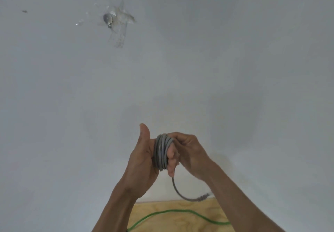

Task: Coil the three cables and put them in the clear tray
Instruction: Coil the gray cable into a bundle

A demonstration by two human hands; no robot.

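While both hands meet at chest height, a grey cable [161,152] sits coiled round the left hand [142,161].

The right hand [188,152] pinches the coil; its loose tail hangs below the hands, above a green cable [173,213] on the wooden table [162,221].

open room is seen above and beside the raised hands, before a plain wall [235,51]; below, the counter [180,212] is crossed by a green cable [171,212].
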